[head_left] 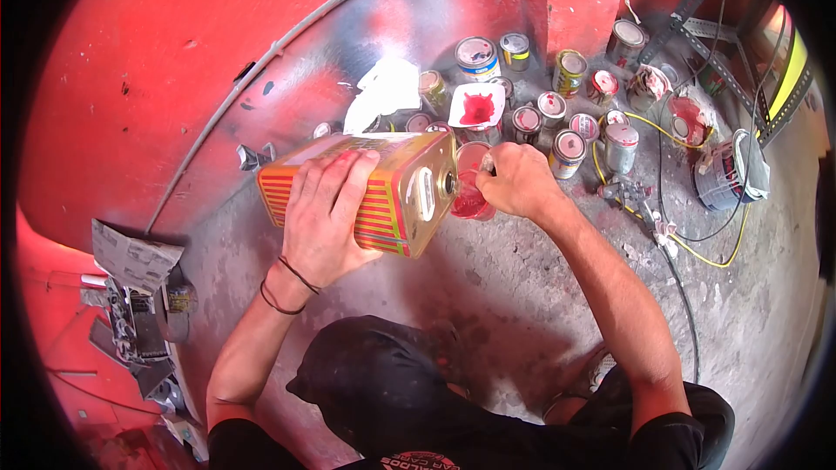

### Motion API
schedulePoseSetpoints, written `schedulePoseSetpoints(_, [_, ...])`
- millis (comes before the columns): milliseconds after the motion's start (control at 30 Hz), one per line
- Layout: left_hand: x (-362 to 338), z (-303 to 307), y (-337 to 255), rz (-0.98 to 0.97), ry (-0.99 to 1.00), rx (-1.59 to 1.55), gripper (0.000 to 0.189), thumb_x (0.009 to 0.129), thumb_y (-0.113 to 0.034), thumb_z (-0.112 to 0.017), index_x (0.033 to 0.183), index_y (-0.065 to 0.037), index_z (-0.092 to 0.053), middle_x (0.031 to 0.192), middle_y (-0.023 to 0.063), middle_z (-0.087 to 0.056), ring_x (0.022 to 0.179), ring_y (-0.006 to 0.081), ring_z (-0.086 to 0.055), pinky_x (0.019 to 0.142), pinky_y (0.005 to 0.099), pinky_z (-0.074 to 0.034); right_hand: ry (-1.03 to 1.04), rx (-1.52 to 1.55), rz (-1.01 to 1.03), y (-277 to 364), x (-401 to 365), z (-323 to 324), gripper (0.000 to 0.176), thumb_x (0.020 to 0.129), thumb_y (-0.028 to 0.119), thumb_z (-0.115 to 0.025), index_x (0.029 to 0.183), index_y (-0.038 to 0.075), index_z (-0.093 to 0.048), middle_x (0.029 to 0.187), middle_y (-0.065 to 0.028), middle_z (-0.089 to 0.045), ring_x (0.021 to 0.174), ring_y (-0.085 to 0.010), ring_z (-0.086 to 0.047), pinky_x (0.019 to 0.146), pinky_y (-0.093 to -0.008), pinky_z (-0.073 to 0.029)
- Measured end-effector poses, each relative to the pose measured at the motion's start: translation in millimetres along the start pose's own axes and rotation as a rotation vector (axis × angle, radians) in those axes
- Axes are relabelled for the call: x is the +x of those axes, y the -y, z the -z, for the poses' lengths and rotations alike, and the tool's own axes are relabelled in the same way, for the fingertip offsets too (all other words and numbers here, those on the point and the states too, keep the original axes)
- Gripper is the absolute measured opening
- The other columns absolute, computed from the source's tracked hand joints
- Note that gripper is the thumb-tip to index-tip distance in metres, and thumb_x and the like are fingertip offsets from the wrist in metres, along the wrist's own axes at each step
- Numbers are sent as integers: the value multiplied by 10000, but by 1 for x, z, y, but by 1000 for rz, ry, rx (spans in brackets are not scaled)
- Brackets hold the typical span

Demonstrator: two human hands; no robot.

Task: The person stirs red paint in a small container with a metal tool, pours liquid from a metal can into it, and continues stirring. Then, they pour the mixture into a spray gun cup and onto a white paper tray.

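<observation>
My left hand (326, 213) is wrapped round a rectangular metal can (405, 196) with red and yellow stripes. The can lies tilted on its side, its round spout facing right, toward a cup (471, 200) with red paint in it. Just right of that cup, my right hand (522, 181) is closed in a fist at the cup's edge. A small greyish bit shows at its fingers, but I cannot make out what they grip. Whether liquid is leaving the spout is too small to tell. Behind the cup stands a white square container (477, 106) with red paint inside.
Several paint tins (568, 150) stand on the stained floor behind and right of the cup. A paint-marked bucket (727, 172), a yellow hose (736, 248) and black cables lie at right. A spray gun (634, 198) rests near the tins. Scrap parts (139, 322) sit at left.
</observation>
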State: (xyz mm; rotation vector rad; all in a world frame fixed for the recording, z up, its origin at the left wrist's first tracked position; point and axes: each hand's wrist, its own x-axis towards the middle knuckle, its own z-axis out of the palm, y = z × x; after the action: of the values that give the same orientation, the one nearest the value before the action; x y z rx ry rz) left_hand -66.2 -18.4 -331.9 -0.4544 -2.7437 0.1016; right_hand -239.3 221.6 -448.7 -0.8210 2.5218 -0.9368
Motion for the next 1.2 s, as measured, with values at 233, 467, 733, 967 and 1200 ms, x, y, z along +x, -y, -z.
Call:
schedulePoseSetpoints(233, [-17,-15,4,127,-17,-85,1208,567,-308,-1053,1620,-56,-518,1439,187,-640,1332,429,-619,1161,558,-491,16,-21,-22,-10,5,-11,267,915,262,-753,946,14,-847,998,-286,-795,1019,-468,-785,942,-551,-623])
schedulePoseSetpoints(467, [-74,-65,18,576,10,-503,1243,574,-208,-1066,1634,-39,-439,1457,184,-657,1419,376,-623,1206,473,-507,-68,8,32,-10,-7,-18,304,934,313,-763,966,18,-830,892,-295,-773,938,-499,-777,867,-585,-626])
schedulePoseSetpoints(733, [-119,-152,59,806,-224,-1119,1254,710,-11,-1033,1717,-37,-287,1623,119,-543,1523,245,-553,1291,445,-463,-23,72,-35,9,-1,-11,328,946,311,-765,1099,36,-856,937,-281,-793,972,-468,-792,920,-542,-623])
schedulePoseSetpoints(967, [-122,-205,84,878,-462,-1279,963,815,36,-980,1574,-81,-399,1508,75,-610,1416,216,-638,1213,422,-542,-2,132,-82,-7,-11,-8,239,955,252,-763,1064,72,-875,898,-235,-802,929,-432,-792,911,-529,-623])
schedulePoseSetpoints(1200, [-105,-231,62,884,-599,-1391,1041,813,78,-950,1645,-96,-348,1583,123,-551,1474,264,-591,1245,468,-535,13,287,-32,-52,-8,-8,201,1021,212,-774,1040,33,-865,868,-187,-821,791,-294,-808,767,-433,-625])
